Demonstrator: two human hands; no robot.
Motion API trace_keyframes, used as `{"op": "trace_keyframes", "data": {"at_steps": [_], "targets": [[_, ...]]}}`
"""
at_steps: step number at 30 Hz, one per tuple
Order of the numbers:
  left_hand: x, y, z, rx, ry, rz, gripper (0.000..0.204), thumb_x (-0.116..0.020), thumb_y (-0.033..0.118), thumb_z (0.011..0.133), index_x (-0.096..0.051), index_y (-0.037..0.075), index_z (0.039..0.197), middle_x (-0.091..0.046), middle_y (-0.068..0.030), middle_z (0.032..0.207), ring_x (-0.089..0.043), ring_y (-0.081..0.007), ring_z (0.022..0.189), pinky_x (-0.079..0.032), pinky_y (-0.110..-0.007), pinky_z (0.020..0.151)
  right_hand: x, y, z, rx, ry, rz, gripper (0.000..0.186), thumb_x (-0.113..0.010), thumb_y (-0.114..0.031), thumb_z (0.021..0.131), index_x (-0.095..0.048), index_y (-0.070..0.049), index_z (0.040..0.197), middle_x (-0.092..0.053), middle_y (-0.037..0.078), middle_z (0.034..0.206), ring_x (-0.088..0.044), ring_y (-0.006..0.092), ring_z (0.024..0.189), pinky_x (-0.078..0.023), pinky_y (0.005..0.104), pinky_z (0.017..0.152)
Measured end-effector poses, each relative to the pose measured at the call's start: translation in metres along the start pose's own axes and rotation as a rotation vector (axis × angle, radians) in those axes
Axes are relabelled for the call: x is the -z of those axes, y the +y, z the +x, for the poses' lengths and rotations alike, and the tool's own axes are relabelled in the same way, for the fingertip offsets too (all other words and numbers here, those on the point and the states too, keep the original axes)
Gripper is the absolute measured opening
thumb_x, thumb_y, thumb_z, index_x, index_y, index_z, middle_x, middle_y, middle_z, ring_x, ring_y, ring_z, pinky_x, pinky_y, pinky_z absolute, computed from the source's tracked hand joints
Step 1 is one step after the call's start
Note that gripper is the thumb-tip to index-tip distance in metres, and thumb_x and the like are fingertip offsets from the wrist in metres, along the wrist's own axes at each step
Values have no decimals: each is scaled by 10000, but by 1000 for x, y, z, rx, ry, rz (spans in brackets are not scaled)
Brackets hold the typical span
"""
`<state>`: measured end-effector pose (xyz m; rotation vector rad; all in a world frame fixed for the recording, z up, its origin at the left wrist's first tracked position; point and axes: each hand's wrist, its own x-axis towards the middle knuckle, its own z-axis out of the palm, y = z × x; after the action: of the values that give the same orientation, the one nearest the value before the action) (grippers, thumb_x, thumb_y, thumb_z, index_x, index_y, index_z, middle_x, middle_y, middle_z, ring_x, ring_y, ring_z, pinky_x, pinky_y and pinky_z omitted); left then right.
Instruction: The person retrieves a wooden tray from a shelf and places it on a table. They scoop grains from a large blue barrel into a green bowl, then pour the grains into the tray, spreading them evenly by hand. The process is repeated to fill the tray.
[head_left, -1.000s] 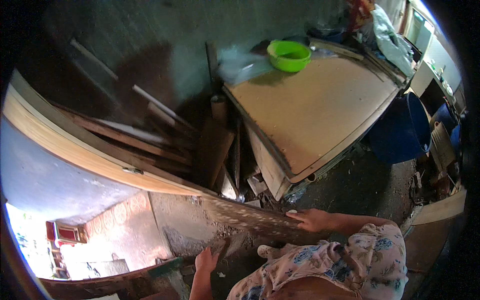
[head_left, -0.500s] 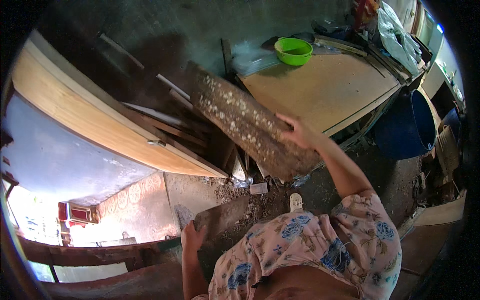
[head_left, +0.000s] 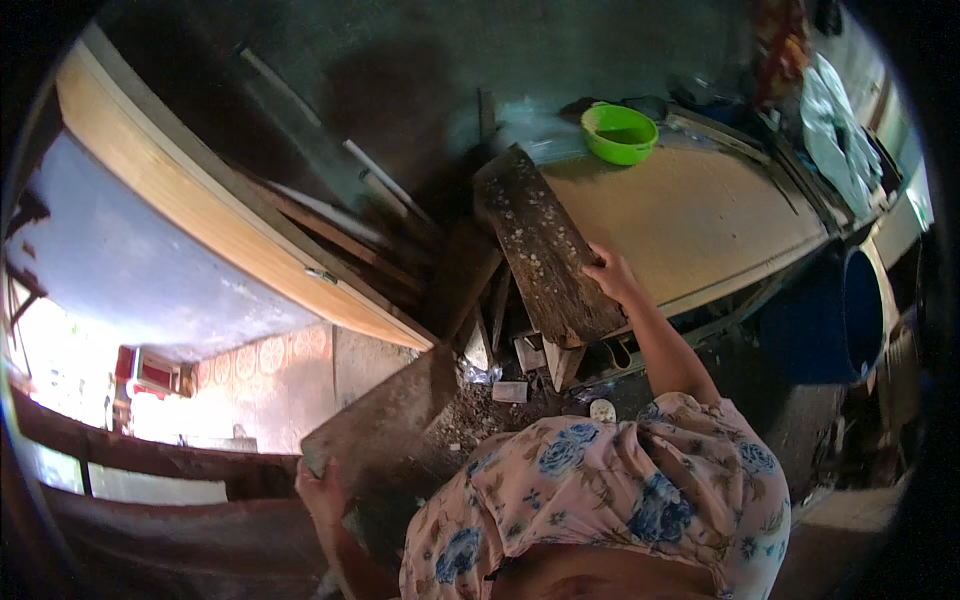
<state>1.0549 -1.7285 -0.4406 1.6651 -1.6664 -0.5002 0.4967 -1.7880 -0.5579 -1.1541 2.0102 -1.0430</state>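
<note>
My right hand grips the right edge of a dark, weathered plank speckled with pale spots. The plank leans at a steep slant, its lower end above some wood pieces and its upper end close to the wall. Down at the lower left, my left hand is closed on the near end of a flat grey-brown board. That board points away toward the door's lower corner. Part of the left fingers is hidden by the board.
A light wooden door stands at the left beside several leaning timbers. To the right, a green basin sits on a tan panel. A blue barrel is at far right. Rubble covers the floor.
The speckled plank has turned steeper, its upper end swinging right and away from the leaning timbers. The board in my left hand has shifted left and shows more of its face.
</note>
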Motion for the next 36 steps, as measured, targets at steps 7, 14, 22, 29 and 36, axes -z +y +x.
{"op": "trace_keyframes", "data": {"at_steps": [7,14,22,29,36], "targets": [[-1,33,-45,127,315,-253,288,-540,104,824,-499,-16,1083,-559,-60,1009,-503,-130,919,-400,-276,806,47,-22,18,78,-344,-84,605,-611,-212,786,-338,-82,1310,-439,175,1253,-473,301,1106,-416,424,888],[-33,87,-73,357,380,-11,309,-529,120,837,-479,-16,1111,-552,-77,1022,-510,-151,924,-401,-280,811,1,-79,81,294,-838,-325,557,-614,-116,684,-457,-31,1211,-531,182,1142,-521,264,1034,-420,365,849],[-74,-18,-150,459,340,-172,214,-562,73,822,-519,-4,1017,-575,-81,945,-527,-162,860,-424,-305,752,-255,-81,57,561,-1374,-1202,195,-642,-133,669,-626,31,773,-595,103,762,-494,198,597,-388,411,515],[-88,-34,-98,533,121,-13,221,-567,73,816,-521,-13,1013,-586,-83,953,-532,-159,871,-410,-287,789,-479,167,108,637,-1516,-1483,350,-633,-157,687,-625,-54,1021,-517,153,1176,-535,285,995,-433,445,751],[-69,-86,-108,647,267,-391,250,-563,58,812,-506,-4,1047,-577,-51,983,-528,-137,892,-409,-280,805,-400,98,75,288,-1358,-1518,330,-655,-108,684,-615,-38,1004,-606,139,1000,-594,306,864,-489,444,683]]}}
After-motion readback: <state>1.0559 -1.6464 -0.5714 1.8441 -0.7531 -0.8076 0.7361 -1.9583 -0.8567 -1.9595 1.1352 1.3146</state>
